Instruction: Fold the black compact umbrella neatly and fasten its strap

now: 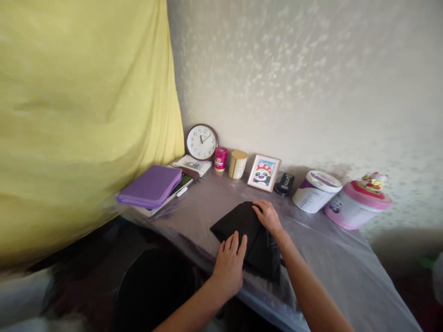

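A black piece of folded fabric (238,221) lies on the table, near its front edge. It looks like a garment or a cloth bag; its exact kind I cannot tell. My left hand (230,260) rests on its near edge with the fingers stretched out and slightly spread. At the far right corner of the fabric, my right hand (269,216) lies on top, fingers extended and thumb side toward the cloth. A looser part of the fabric hangs toward the front edge, under and between my forearms.
Along the wall stand a clock (202,142), a pink can (220,159), a yellow-lidded tin (238,164), a framed panda picture (264,173), a black device (284,184) and two tubs (316,192). A purple case (150,186) lies left, beside a yellow curtain (86,101). A dark chair (155,290) stands in front.
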A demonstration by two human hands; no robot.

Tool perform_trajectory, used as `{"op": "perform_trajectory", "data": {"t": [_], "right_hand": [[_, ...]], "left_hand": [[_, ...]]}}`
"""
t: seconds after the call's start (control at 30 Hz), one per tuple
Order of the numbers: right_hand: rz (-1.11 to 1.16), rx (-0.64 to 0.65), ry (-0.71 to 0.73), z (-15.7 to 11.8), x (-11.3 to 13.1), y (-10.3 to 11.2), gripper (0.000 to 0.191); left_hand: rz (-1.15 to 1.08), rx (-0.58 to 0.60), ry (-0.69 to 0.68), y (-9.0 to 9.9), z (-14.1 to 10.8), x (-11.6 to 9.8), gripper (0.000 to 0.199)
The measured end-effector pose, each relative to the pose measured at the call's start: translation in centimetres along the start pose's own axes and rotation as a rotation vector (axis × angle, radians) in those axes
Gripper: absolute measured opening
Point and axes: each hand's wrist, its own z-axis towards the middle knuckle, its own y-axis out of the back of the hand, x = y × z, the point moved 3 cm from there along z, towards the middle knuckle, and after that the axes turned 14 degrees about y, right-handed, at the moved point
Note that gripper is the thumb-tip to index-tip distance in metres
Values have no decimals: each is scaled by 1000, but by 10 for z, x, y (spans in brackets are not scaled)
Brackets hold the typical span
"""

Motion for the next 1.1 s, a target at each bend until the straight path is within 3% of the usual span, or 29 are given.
{"op": "perform_trajectory", "data": {"t": [0.1, 0.27, 0.37, 0.5, 0.57, 0.63, 0.73, 0.83, 0.93, 1.03, 1.1], "right_hand": [[-58, 34, -3, 2, -3, -5, 24], [-81, 63, -133, 12, -19, -17, 24], [-112, 27, -158, 16, -9, -14, 27], [-54, -76, 46, 9, 35, -6, 31], [42, 19, 218, 2, 54, -12, 30], [59, 137, 294, -4, 58, -21, 31], [-79, 72, 114, -6, 37, -22, 33], [-99, -92, -45, -6, 30, -1, 34], [105, -187, -4, -14, 78, 35, 37], [341, -278, 10, -41, 172, 62, 42], [432, -208, 171, -66, 245, 59, 45]], "left_hand": [[-6, 3, -28, 7, -1, 0, 82], [-14, 13, -51, 13, 1, 2, 81], [-26, 11, -51, 15, 1, 5, 80], [-41, 2, -64, 17, 0, 7, 79], [-45, -4, -66, 17, 0, 8, 78], [-46, -6, -67, 18, -1, 8, 77], [-45, -3, -70, 18, -1, 8, 78], [-48, 3, -66, 18, 0, 9, 78], [-54, 12, -56, 19, 3, 10, 77], [-52, 29, -45, 20, 6, 9, 73], [-42, 40, -29, 21, 8, 8, 70]]}}
